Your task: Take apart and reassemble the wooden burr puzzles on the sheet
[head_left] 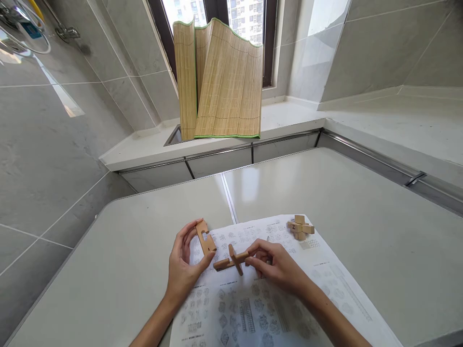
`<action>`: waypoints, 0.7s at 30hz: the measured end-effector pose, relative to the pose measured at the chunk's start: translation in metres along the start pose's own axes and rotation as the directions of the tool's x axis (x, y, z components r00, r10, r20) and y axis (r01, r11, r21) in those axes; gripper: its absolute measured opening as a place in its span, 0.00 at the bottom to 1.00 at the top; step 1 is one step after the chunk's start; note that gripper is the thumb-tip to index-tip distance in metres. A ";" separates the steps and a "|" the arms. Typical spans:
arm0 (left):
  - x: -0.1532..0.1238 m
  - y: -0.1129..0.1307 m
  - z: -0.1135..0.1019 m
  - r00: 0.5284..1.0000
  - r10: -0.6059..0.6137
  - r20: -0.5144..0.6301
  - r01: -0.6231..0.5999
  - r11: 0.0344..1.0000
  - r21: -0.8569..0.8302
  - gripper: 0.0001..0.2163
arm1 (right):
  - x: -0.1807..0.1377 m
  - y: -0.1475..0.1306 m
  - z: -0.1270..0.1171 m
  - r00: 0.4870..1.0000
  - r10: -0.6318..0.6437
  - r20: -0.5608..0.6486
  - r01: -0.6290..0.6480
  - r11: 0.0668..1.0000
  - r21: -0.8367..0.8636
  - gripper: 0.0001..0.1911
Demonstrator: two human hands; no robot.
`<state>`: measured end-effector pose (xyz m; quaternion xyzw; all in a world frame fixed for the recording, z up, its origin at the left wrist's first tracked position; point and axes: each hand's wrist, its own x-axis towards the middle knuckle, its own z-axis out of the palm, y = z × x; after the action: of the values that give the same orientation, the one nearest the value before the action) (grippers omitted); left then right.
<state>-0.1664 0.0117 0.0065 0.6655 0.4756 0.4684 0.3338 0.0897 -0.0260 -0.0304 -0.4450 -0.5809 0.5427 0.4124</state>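
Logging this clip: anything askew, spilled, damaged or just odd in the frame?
One mild oddity: a bamboo mat, something usually laid flat, stands folded on the ledge, hiding part of the window. Nothing looks spilled or damaged on the sheet; the left hand holds a notched wooden piece, the right hand two crossed pieces.

Above the far left corner of the printed sheet (pixel 267 301), the left hand (pixel 186 262) held a notched wooden piece (pixel 208 246); farther in over the sheet, the right hand (pixel 273 262) pinched crossed wooden sticks (pixel 235 260). A wooden cluster (pixel 300 228) sat near the sheet's far right corner. Well beyond the sheet stood a slatted mat (pixel 231 86).
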 end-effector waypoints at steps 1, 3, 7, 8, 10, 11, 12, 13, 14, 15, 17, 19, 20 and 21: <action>0.003 -0.003 -0.002 1.000 -0.015 -0.026 0.016 0.998 0.061 0.33 | 0.000 0.001 0.000 1.000 0.012 -0.011 -0.011 0.999 0.033 0.16; 0.009 -0.011 -0.006 0.998 -0.037 -0.042 0.044 0.982 0.186 0.34 | 0.002 0.003 -0.001 0.999 0.035 -0.035 -0.031 0.993 0.111 0.17; 0.014 -0.021 -0.011 0.999 -0.046 0.015 0.036 0.923 0.382 0.33 | 0.004 0.008 -0.004 0.994 0.052 -0.101 -0.026 0.970 0.243 0.20; 0.014 -0.022 -0.011 0.999 -0.029 0.039 0.010 0.909 0.416 0.33 | 0.005 0.008 -0.004 0.992 0.052 -0.116 -0.021 0.965 0.260 0.20; 0.014 -0.024 -0.012 0.996 0.007 0.088 -0.047 0.885 0.463 0.31 | 0.005 0.008 -0.005 0.990 0.055 -0.130 -0.017 0.962 0.274 0.20; 0.014 -0.025 -0.012 0.994 0.014 0.108 -0.065 0.877 0.477 0.31 | 0.005 0.008 -0.005 0.990 0.057 -0.130 -0.021 0.963 0.268 0.20; 0.014 -0.025 -0.012 0.992 0.012 0.124 -0.071 0.870 0.487 0.30 | 0.004 0.007 -0.006 0.990 0.059 -0.130 -0.024 0.966 0.257 0.21; 0.013 -0.026 -0.012 0.991 0.002 0.135 -0.070 0.866 0.495 0.30 | 0.004 0.007 -0.006 0.990 0.062 -0.129 -0.028 0.969 0.246 0.21; 0.013 -0.027 -0.012 0.990 -0.010 0.143 -0.064 0.862 0.502 0.30 | 0.004 0.006 -0.006 0.990 0.064 -0.129 -0.032 0.971 0.236 0.21; 0.013 -0.028 -0.012 0.989 -0.021 0.148 -0.058 0.859 0.509 0.30 | 0.004 0.005 -0.006 0.989 0.064 -0.131 -0.032 0.972 0.231 0.22; 0.013 -0.030 -0.012 0.988 -0.033 0.154 -0.053 0.852 0.521 0.30 | 0.003 0.005 -0.006 0.989 0.063 -0.137 -0.030 0.972 0.233 0.23; 0.014 -0.031 -0.014 0.986 -0.032 0.163 -0.061 0.845 0.531 0.30 | 0.004 0.004 -0.006 0.987 0.067 -0.143 -0.030 0.970 0.243 0.23; 0.014 -0.032 -0.015 0.985 -0.028 0.168 -0.067 0.842 0.536 0.29 | 0.003 0.003 -0.007 0.986 0.072 -0.148 -0.033 0.967 0.251 0.23; 0.015 -0.033 -0.016 0.985 -0.024 0.173 -0.074 0.839 0.539 0.29 | 0.003 0.002 -0.007 0.985 0.079 -0.152 -0.036 0.964 0.262 0.23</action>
<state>-0.1904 0.0367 -0.0133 0.7771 0.5493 0.2592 0.1652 0.0957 -0.0209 -0.0320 -0.4466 -0.4567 0.5877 0.4966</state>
